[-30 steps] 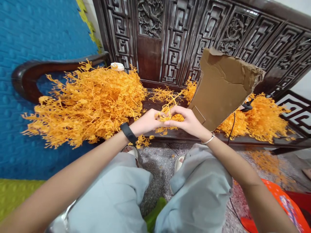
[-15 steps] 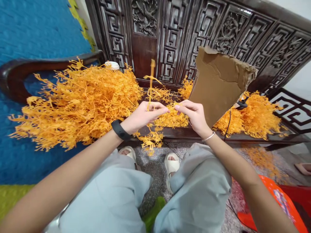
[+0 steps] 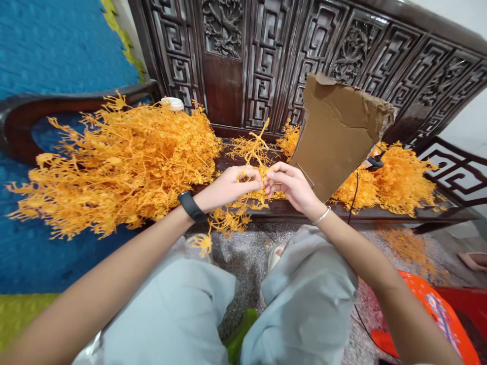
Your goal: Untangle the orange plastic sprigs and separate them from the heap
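My left hand [image 3: 238, 183] is closed around an orange plastic branch [image 3: 258, 138]. The branch's forked stem rises above the fingers, and orange tufts hang below the hand. Close against it, my right hand [image 3: 294, 188] has its thumb and fingers pinched together at the same branch; the exact spot between the fingertips is partly hidden. To the left of my hands lies a big heap of similar orange branches [image 3: 133, 157]. A loose orange bunch [image 3: 243, 147] rests on the dark wooden bench [image 3: 289, 209] behind my hands.
A brown cardboard piece [image 3: 338, 132] stands upright on the bench, with another orange pile [image 3: 405, 177] and a black cable [image 3: 354, 197] to its right. A white round lid [image 3: 173, 104] shows behind the left heap. A red-orange bag or cover [image 3: 429, 309] lies low at right.
The branch has tilted from upright to leaning right, and its lower tufts have swung left. My right hand has moved slightly left and down, closer to my left hand. The view shifted slightly.
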`<state>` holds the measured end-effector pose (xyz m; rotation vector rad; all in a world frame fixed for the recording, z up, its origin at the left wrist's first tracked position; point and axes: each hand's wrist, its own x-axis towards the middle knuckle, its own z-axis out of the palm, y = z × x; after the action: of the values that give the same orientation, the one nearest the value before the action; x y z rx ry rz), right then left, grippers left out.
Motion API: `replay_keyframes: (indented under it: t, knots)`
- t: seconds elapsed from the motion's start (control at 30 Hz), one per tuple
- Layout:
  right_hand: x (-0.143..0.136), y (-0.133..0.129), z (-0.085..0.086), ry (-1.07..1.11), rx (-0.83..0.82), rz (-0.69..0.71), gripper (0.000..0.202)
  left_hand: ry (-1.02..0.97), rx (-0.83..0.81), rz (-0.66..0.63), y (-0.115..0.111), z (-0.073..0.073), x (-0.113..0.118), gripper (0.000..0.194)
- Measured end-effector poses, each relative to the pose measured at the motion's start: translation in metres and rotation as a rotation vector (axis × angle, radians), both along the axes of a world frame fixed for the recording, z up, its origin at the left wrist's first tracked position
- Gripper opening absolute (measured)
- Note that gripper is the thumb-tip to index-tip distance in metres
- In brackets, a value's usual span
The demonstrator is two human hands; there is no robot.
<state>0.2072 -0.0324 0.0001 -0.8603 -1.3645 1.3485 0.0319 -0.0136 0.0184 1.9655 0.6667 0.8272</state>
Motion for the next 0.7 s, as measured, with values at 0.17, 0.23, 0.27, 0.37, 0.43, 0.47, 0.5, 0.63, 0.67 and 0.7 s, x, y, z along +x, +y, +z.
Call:
replay_keyframes:
  t: [0.17, 0.23, 0.27, 0.37, 0.43, 0.47, 0.5, 0.63, 0.67, 0.7]
  knots:
    - [-0.006, 0.001, 0.001, 0.220, -0.033, 0.149, 0.016, -0.184, -0.207, -0.109, 0.004, 0.000, 0.003, 0.018]
    - [-0.008, 0.001, 0.004, 0.272, -0.046, 0.175, 0.015, -0.246, -0.268, -0.092, 0.005, 0.000, 0.004, 0.017]
    - [-0.008, 0.001, 0.005, 0.288, -0.056, 0.189, 0.015, -0.273, -0.295, -0.079, 0.005, 0.000, 0.004, 0.017]
    - [-0.009, 0.003, 0.006, 0.325, -0.077, 0.246, 0.015, -0.317, -0.376, -0.052, 0.008, -0.001, 0.007, 0.016]
    - [-0.010, 0.005, 0.005, 0.339, -0.092, 0.302, 0.014, -0.329, -0.434, -0.047, 0.010, -0.003, 0.007, 0.015]
    - [-0.010, 0.006, 0.004, 0.342, -0.098, 0.329, 0.014, -0.343, -0.465, -0.050, 0.010, -0.004, 0.007, 0.016]
    - [-0.011, 0.008, 0.003, 0.345, -0.104, 0.353, 0.015, -0.365, -0.493, -0.055, 0.011, -0.005, 0.007, 0.016]
    - [-0.013, 0.013, 0.002, 0.347, -0.101, 0.402, 0.018, -0.470, -0.532, -0.084, 0.012, -0.008, 0.004, 0.017]
    - [-0.013, 0.014, 0.002, 0.334, -0.093, 0.402, 0.019, -0.487, -0.527, -0.087, 0.012, -0.009, 0.003, 0.018]
    - [-0.014, 0.015, 0.003, 0.315, -0.082, 0.399, 0.021, -0.500, -0.519, -0.087, 0.013, -0.009, 0.002, 0.018]
